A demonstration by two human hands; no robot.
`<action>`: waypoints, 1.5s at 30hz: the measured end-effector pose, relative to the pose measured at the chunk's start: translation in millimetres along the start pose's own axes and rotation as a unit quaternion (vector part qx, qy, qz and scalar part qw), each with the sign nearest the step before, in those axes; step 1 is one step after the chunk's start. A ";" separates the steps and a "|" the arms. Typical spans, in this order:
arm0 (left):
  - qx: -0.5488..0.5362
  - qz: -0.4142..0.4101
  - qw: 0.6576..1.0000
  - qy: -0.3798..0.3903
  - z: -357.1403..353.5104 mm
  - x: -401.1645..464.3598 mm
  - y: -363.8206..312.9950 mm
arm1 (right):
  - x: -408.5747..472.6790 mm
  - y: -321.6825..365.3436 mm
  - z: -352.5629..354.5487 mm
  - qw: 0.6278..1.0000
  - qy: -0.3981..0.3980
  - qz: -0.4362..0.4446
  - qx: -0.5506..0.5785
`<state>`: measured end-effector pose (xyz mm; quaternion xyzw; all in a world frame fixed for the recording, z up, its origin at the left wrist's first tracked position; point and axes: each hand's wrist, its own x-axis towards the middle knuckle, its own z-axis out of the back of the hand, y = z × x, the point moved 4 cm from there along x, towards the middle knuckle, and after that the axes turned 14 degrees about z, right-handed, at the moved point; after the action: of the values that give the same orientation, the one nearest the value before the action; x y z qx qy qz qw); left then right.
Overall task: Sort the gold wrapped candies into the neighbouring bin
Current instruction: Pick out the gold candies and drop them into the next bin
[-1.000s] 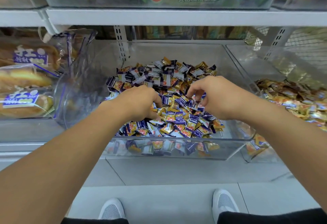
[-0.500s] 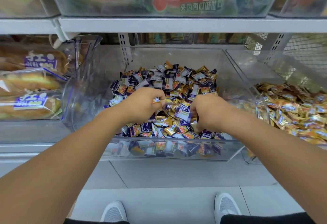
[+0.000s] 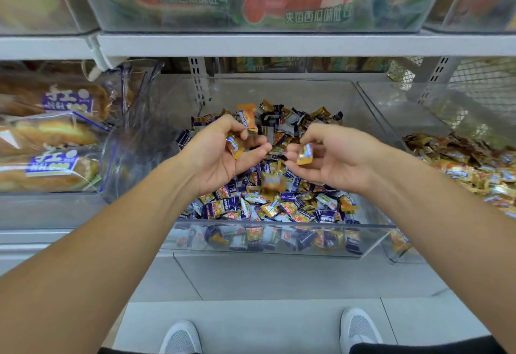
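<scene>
A clear middle bin holds a mixed heap of purple and gold wrapped candies. Both hands are raised palm-up above the heap. My left hand pinches gold wrapped candies between its fingertips, with another gold one against its fingers. My right hand holds one gold wrapped candy in its curled fingers. One blurred gold candy is in the air between the hands, above the heap. The neighbouring bin on the right holds a pile of gold candies.
Bagged bread fills the clear bin at the left. A white shelf edge runs overhead with snack bins above it. A metal upright stands behind the middle bin. My white shoes stand on the grey floor below.
Both hands have lifted out of the candy heap and turned palm-up, each now holding gold candies. The camera has moved closer. A candy is falling between the hands.
</scene>
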<state>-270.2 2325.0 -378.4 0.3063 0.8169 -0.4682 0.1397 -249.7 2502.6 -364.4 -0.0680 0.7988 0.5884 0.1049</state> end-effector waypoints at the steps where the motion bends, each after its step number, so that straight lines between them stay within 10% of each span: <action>1: 0.012 0.001 1.000 -0.012 -0.2 -0.4 0.9 | 2.6 -3.1 -1.0 1.000 -0.006 -0.001 -0.016; 3: 0.034 -0.004 0.998 -0.044 1.7 -1.7 1.4 | 10.9 -7.7 1.1 0.977 -0.007 0.046 -0.209; 6: 0.019 -0.036 0.997 -0.065 6.6 -5.2 -3.7 | 24.5 -8.2 -10.2 0.775 0.062 0.226 -0.587; 11: 0.023 -0.082 0.995 -0.048 8.8 -7.4 -9.8 | 19.1 -11.4 -28.0 0.703 0.173 0.265 -0.637; 15: 0.028 -0.117 0.993 -0.016 7.8 -8.8 -13.2 | 16.7 -27.1 -32.7 0.576 0.222 0.245 -0.748; 18: 0.016 -0.120 0.993 0.006 7.7 -10.7 -13.6 | 21.2 -23.1 -30.8 0.653 0.211 0.245 -0.685; 22: 0.000 -0.112 0.994 -0.005 9.6 -9.1 -13.6 | 20.0 -12.1 -16.8 0.957 0.128 0.071 -0.251; 25: 0.002 -0.104 0.993 -0.049 12.0 -4.7 -14.3 | 13.0 -7.5 -18.7 0.995 0.087 -0.005 0.041; 28: 0.034 -0.075 0.995 -0.063 12.4 -0.3 -12.4 | 18.4 -5.2 -15.4 0.999 0.022 0.001 0.041; 31: 0.267 -0.080 0.947 -0.157 14.7 4.3 -10.2 | 30.2 -1.3 -5.6 0.914 0.005 0.149 -0.377; 34: 0.633 -0.172 0.723 -0.216 9.3 5.4 -4.5 | 32.2 -11.0 -18.3 0.678 0.112 0.248 -0.683; 37: 0.768 -0.107 0.600 -0.196 6.6 8.6 6.5 | 29.9 -18.4 -21.8 0.603 0.144 0.226 -0.751; 45: 0.769 -0.080 0.609 -0.173 11.3 14.5 4.8 | 30.7 -11.3 -9.8 0.570 0.099 0.237 -0.780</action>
<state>-279.1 2322.6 -395.1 0.1476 0.1380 -0.9783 -0.0467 -277.6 2490.3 -379.7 0.0103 0.0226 0.9770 -0.2120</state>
